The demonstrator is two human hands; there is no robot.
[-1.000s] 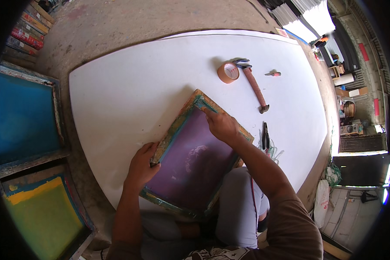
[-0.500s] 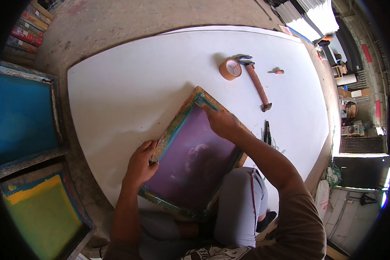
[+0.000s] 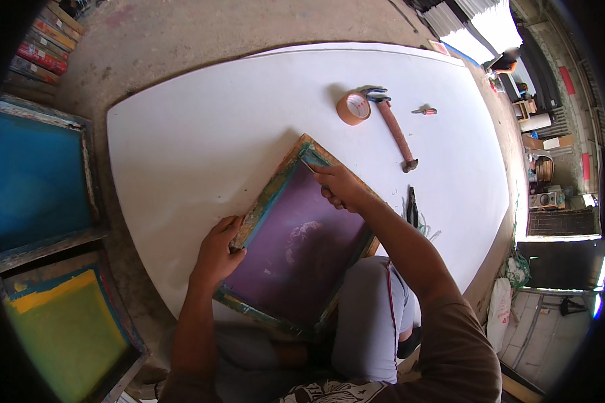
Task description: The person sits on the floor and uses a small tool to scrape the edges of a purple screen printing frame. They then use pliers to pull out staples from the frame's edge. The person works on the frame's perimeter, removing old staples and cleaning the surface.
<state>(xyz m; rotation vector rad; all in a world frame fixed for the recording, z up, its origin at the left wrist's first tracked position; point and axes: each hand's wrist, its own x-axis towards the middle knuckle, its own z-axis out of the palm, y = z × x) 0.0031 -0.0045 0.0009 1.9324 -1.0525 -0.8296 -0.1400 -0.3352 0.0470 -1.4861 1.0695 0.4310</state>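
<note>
- I have the wooden screen frame [image 3: 296, 235] with its purple mesh lying tilted on the white board [image 3: 202, 134], its near corner hanging off the board's edge over my lap.
- My left hand [image 3: 216, 252] grips the frame's left rail, fingers curled over the wood and pressed against it, steadying it.
- My right hand [image 3: 339, 185] sits at the frame's far corner, fingers bunched together as if pinching something small against the mesh edge; I cannot tell what, if anything, is between them.
- I judge I am working along the inner seam at that far corner, either pressing or picking at the edge where the mesh meets the wood.
- The next move calls for a firm brace from my left hand so the frame does not swivel, and light fingertip pressure from my right so the mesh is not torn.
- Beyond the frame lie a tape roll [image 3: 353, 107], a hammer [image 3: 396, 134] and a small red-tipped object [image 3: 426, 111] too small to identify.
- Just right of the frame, a dark slim tool [image 3: 412, 207] lies partly behind my forearm.
- Left of the frame, off the board, stand a blue screen [image 3: 33, 181] and a yellow-green screen [image 3: 64, 329], both cut off by the picture's rim.
- The frame's near corner is hidden by my knees.
</note>
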